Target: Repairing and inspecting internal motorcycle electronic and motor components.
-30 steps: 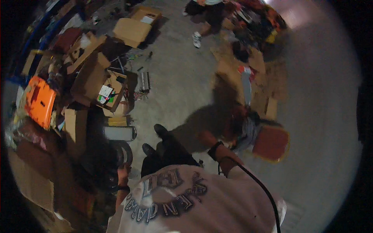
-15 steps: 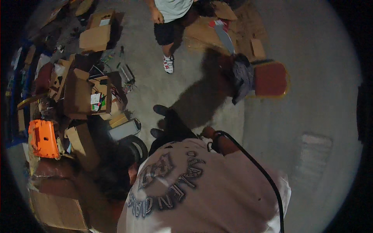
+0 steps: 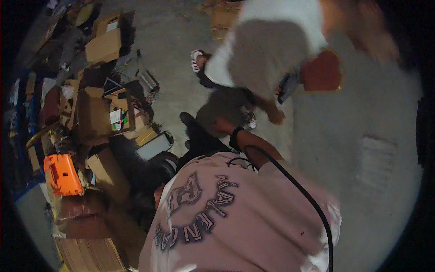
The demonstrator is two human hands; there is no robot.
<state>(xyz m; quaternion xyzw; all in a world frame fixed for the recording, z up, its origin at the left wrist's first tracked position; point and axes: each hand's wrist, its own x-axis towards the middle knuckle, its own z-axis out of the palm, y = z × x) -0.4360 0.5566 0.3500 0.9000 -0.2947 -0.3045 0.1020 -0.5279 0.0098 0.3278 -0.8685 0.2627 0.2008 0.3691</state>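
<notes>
My right hand point(image 3: 223, 125) reaches forward in front of my waist, in shadow, with a dark band at the wrist. Its fingers are too dim and smeared to make out, and I see nothing clearly held in it. A black cable point(image 3: 300, 189) curves from near my right forearm down over my pale pink shirt point(image 3: 253, 217). A patch of skin shows at my left side, but my left hand is out of sight. Close ahead, a person in a white shirt point(image 3: 281, 41) bends over, one hand point(image 3: 275, 116) hanging low near my right hand.
On the left lie an open cardboard box point(image 3: 93, 113) with small items, an orange plastic piece point(image 3: 63, 174), a grey box-shaped object point(image 3: 155, 146) and a tyre-like black ring point(image 3: 165, 162). A red-seated chair point(image 3: 321, 71) stands beyond the person on the right.
The person has come much closer from the far side and bent down, blurred by motion. My right hand has moved forward from my waist. My view has shifted slightly.
</notes>
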